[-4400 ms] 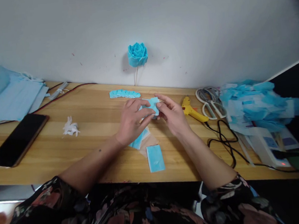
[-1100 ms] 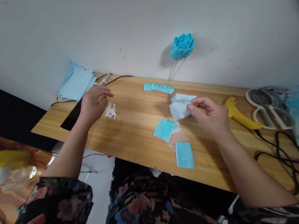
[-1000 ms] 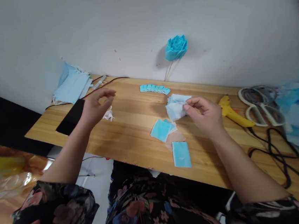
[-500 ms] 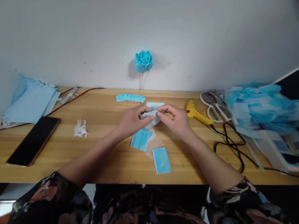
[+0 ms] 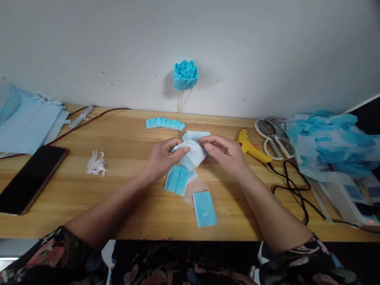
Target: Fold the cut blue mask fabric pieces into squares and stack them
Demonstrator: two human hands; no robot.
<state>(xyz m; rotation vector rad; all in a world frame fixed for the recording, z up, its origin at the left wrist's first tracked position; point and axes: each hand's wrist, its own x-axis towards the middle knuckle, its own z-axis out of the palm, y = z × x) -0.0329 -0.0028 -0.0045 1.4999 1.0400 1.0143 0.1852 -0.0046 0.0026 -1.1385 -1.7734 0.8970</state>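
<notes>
A pale blue-white piece of mask fabric (image 5: 193,154) is pinched between my two hands over the middle of the table. My left hand (image 5: 166,156) grips its left edge between thumb and fingers. At the upper right edge, my right hand (image 5: 223,152) has thumb and forefinger closed on the same piece. Just behind it lies a light blue stack of fabric (image 5: 196,134), partly hidden. Nearer to me are blue cut squares (image 5: 176,180), a brownish sheer scrap (image 5: 196,186) and a blue rectangle (image 5: 205,209). A row of folded blue pieces (image 5: 164,123) lies farther back.
A blue fabric rose (image 5: 185,75) leans against the wall. Left are face masks (image 5: 27,124), a phone (image 5: 28,179) and white scraps (image 5: 95,163). Right are a yellow glue gun (image 5: 253,147), scissors (image 5: 277,145), a black cord (image 5: 293,186) and a blue fabric heap (image 5: 337,139).
My left hand came back from near the phone and white scraps to join the right on the fabric. The piece now hangs more spread out between them. The view swung left and returned.
</notes>
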